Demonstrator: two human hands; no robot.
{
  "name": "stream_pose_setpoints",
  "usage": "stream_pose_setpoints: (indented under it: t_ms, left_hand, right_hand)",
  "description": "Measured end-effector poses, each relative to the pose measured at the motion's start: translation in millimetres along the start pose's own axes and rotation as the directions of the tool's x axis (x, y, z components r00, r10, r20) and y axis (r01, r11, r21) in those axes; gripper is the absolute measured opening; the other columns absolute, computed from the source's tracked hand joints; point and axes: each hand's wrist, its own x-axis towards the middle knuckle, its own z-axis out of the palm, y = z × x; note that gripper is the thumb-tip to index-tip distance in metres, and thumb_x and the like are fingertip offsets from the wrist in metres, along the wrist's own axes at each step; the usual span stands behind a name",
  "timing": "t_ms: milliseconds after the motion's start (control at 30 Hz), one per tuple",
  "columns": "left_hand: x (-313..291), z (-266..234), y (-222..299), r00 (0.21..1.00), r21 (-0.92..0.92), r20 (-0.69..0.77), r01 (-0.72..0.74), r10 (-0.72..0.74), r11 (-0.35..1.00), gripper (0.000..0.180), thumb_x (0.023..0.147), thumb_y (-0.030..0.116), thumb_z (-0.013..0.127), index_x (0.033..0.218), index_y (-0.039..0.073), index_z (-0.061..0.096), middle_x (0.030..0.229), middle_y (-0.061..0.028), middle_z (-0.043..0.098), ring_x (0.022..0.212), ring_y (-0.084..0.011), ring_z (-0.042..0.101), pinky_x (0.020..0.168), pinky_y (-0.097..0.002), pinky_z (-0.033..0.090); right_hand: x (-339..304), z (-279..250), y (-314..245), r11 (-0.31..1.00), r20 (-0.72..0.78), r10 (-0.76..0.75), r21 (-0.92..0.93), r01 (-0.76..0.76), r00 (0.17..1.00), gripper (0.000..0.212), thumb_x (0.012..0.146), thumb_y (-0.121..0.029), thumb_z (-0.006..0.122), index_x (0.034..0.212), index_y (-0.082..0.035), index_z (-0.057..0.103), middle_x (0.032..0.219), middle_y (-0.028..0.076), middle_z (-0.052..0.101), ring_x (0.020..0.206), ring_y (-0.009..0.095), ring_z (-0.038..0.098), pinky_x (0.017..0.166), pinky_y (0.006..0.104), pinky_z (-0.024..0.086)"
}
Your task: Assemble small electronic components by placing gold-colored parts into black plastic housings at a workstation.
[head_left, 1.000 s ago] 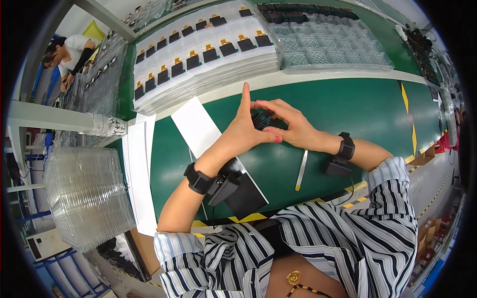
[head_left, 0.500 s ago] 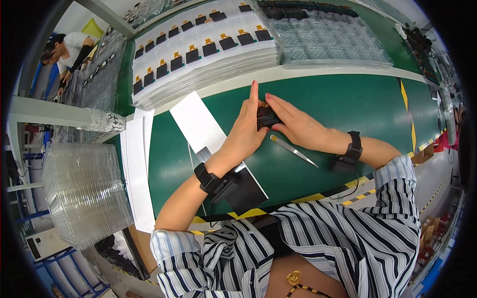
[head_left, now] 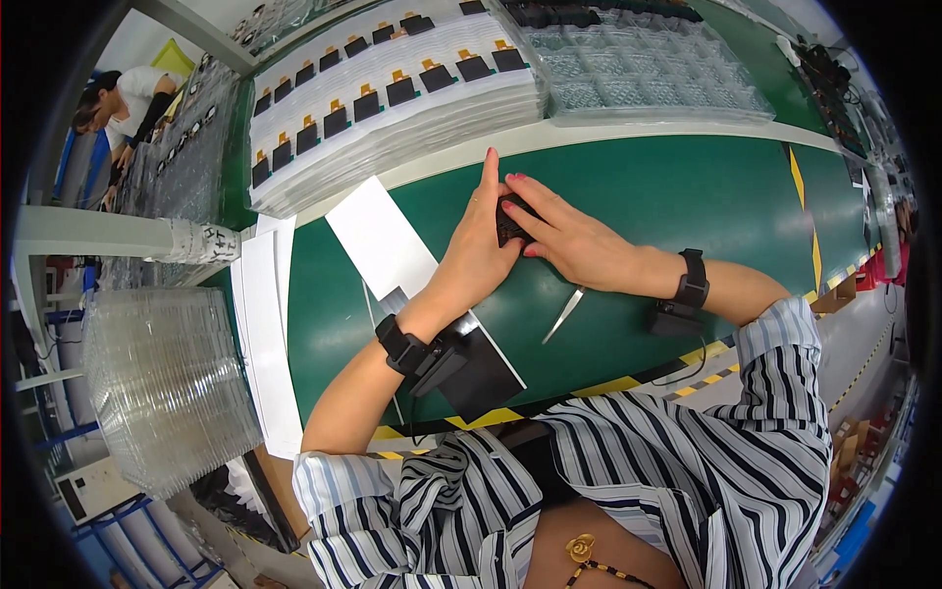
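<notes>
Between my two hands is a small stack of thin black square panels (head_left: 509,230), mostly covered by my fingers. Flat against its left side lies my left hand (head_left: 475,247), index finger pointing away from me. My right hand (head_left: 581,238) presses the stack from the right, fingertips over its far side and thumb at its near edge. A pair of metal tweezers (head_left: 563,316) sticks out below the right palm; whether that hand touches it I cannot tell. Under my left forearm are a white sheet (head_left: 385,234) and a flat black piece (head_left: 483,378).
Beyond the green tabletop (head_left: 677,216), stacked white trays (head_left: 392,147) carry rows of black panels with orange flex tails. Clear plastic trays (head_left: 648,83) stand to their right. At left are white strips (head_left: 263,334), a tall clear tray stack (head_left: 172,383) and another person (head_left: 123,108).
Both hands have shifted slightly left and away with the stack, and the right fingers now cover more of it. The tweezers have swung round, their lower end now pointing down to the left.
</notes>
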Motion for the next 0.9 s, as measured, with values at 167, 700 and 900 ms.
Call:
stream_pose_setpoints:
  t_ms: [167, 700, 900]
  left_hand:
    - [2, 0, 3, 0.998, -0.053, 0.007, 0.062, -0.062, 0.997, 0.090, 0.069, -0.011, 0.054, 0.140, 0.008, 0.002, 0.116, -0.0197, 0.043, 0.103, -0.0305, 0.048, 0.085, -0.0335, 0.042]
    - [4, 8, -1, 0.999, 0.097, -0.042, 0.001, 0.003, 0.995, 0.090, 0.070, -0.010, 0.052, 0.140, 0.009, 0.000, 0.115, -0.0168, 0.041, 0.105, -0.0291, 0.044, 0.090, -0.0324, 0.037]
    - [7, 18, -1, 0.990, 0.098, -0.133, -0.033, 0.046, 0.995, 0.089, 0.068, -0.013, 0.051, 0.139, 0.007, 0.001, 0.110, -0.0198, 0.041, 0.099, -0.0330, 0.045, 0.086, -0.0360, 0.040]
  right_hand:
    - [1, 1, 0, 0.916, -0.020, 0.169, 0.371, -0.150, 0.985, 0.063, 0.078, 0.005, 0.052, 0.134, 0.001, 0.022, 0.140, 0.019, 0.020, 0.129, 0.033, 0.023, 0.104, 0.0353, 0.026]
    - [8, 0, -2, 0.861, 0.010, 0.251, 0.455, -0.228, 0.968, 0.065, 0.081, 0.004, 0.048, 0.137, -0.001, 0.015, 0.141, 0.018, 0.019, 0.130, 0.029, 0.022, 0.105, 0.0332, 0.024]
    - [6, 15, 0, 0.441, 0.018, 0.369, 0.877, -0.192, 0.929, 0.069, 0.080, 0.004, 0.050, 0.138, -0.002, 0.012, 0.142, 0.015, 0.021, 0.130, 0.023, 0.024, 0.104, 0.0313, 0.024]
